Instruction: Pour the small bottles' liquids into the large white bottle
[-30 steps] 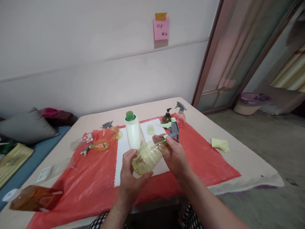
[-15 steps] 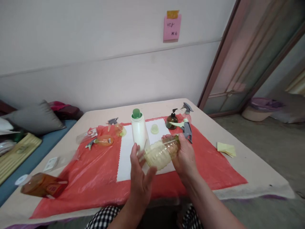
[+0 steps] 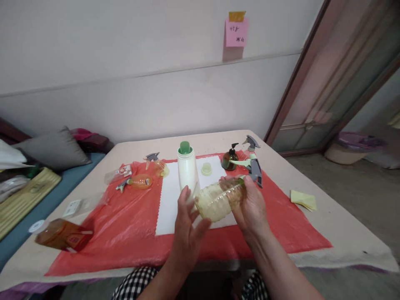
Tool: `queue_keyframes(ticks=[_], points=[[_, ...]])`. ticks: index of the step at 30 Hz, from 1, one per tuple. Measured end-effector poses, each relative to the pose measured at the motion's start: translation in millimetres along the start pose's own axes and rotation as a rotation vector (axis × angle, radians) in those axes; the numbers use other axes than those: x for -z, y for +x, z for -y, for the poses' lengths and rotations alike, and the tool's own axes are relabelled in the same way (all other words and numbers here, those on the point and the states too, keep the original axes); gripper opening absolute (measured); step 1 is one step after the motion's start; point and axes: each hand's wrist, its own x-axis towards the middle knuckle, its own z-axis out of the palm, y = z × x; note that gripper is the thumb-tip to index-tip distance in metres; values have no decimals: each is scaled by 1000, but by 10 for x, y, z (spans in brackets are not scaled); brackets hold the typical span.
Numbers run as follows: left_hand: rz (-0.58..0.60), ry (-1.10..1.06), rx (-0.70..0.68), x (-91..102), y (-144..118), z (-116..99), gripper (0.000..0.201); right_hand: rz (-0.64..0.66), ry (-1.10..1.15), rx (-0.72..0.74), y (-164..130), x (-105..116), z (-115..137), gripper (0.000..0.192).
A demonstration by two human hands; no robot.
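Observation:
A clear, yellow-tinted plastic bottle (image 3: 215,202) is tilted sideways above the table. My right hand (image 3: 253,206) grips it around its neck end. Close by the bottle's base, my left hand (image 3: 189,225) has its fingers and thumb spread apart; whether a finger touches the base I cannot tell. Behind my left hand stands a tall white bottle (image 3: 186,171), upright and uncapped, with a green piece (image 3: 184,147) standing in its mouth. A pale green cap (image 3: 206,168) rests on the white cloth (image 3: 167,212).
Red plastic sheeting (image 3: 125,237) covers the table's middle. To the right are a dark pump bottle (image 3: 229,159), a grey spray head (image 3: 255,168) and folded yellow paper (image 3: 303,200). An orange spray bottle (image 3: 140,181) and a brown-liquid bottle (image 3: 62,235) lie left. A pink note (image 3: 236,33) hangs on the wall.
The whole view has shifted slightly, so everything appears a little further right. My right hand still holds the tilted bottle, and my left hand stays spread by its base.

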Motion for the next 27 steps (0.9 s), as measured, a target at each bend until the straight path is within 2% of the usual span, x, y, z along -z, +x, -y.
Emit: queue_keyframes(ticks=[1, 2, 3, 4, 6, 7, 8, 9, 11, 13, 14, 16, 18, 21, 23, 25, 27], points=[[50, -85, 164, 20, 13, -39, 76, 24, -3, 12, -1, 4, 12, 31], [99, -129, 267, 34, 23, -61, 71, 39, -2, 20, -2, 7, 19, 29], [132, -128, 287, 40, 29, -63, 67, 44, 1, 24, 0, 11, 22, 29], [133, -88, 226, 37, 30, -46, 62, 39, 7, 21, 5, 15, 22, 29], [74, 32, -40, 19, 18, 23, 58, 14, 21, 7, 21, 22, 15, 32], [55, 68, -147, 8, 9, 58, 62, 3, 24, 4, 30, 25, 11, 33], [55, 63, -185, 1, 2, 84, 68, 0, 22, 6, 37, 27, 8, 35], [68, 18, -150, -2, -1, 97, 74, 4, 16, 11, 42, 29, 5, 35], [108, -124, 77, 6, 6, 81, 78, 21, -4, 24, 45, 32, 2, 35], [154, -211, 287, 21, 20, 35, 72, 27, -20, 34, 43, 36, 2, 34], [168, -210, 308, 26, 26, 15, 71, 25, -23, 33, 41, 38, 2, 33], [165, -154, 196, 32, 30, -2, 74, 21, -27, 28, 35, 41, 1, 32], [133, -129, 68, 36, 30, 9, 88, 28, -35, 27, 19, 41, -5, 33], [170, -192, 146, 59, 37, 46, 85, 54, -57, 32, -23, 32, -25, 31], [171, -104, 103, 80, 41, 70, 71, 74, -75, 19, -48, 22, -35, 31], [118, 122, -115, 96, 36, 93, 62, 80, -96, 14, -63, 11, -35, 34], [68, 312, -324, 114, 28, 110, 70, 73, -125, 30, -71, 8, -31, 36]])
